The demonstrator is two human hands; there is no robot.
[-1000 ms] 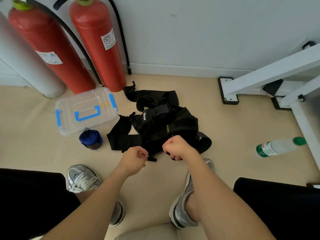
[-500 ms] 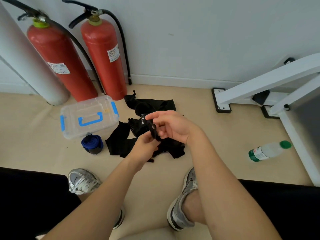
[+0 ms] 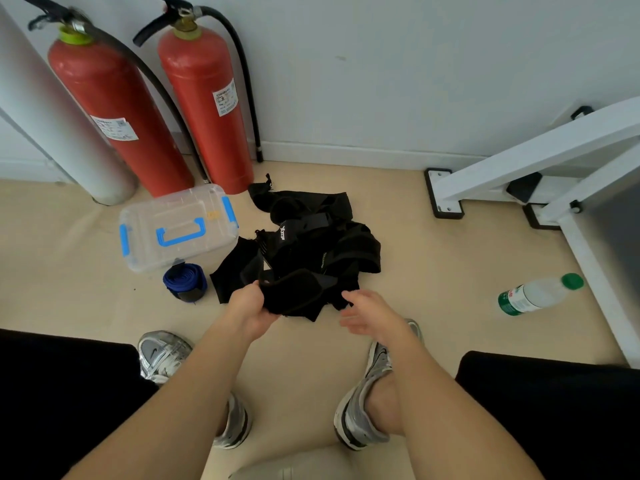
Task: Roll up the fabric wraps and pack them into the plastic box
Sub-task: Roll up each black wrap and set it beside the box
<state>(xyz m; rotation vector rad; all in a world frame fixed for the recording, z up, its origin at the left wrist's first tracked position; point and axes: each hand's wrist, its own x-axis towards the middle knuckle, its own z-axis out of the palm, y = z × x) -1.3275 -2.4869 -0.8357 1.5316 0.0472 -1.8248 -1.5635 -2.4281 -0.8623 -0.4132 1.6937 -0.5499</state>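
A heap of black fabric wraps [image 3: 311,237] lies on the floor in front of me. My left hand [image 3: 251,308] grips a black wrap [image 3: 294,294] at the heap's near edge, holding it folded over. My right hand [image 3: 369,315] hovers just right of that wrap, fingers apart, holding nothing. A clear plastic box [image 3: 176,230] with blue handle and latches sits shut to the left of the heap. A rolled blue wrap [image 3: 185,282] rests on the floor against the box's near side.
Two red fire extinguishers [image 3: 207,105] and a grey cylinder [image 3: 52,126] stand at the wall behind the box. A white table frame [image 3: 540,168] occupies the right. A plastic bottle [image 3: 538,294] lies on its side at right. My shoes [image 3: 367,389] sit near my hands.
Both hands came down from a raised position over the heap to its near edge. My right hand let go of the black wrap and opened; my left hand keeps hold.
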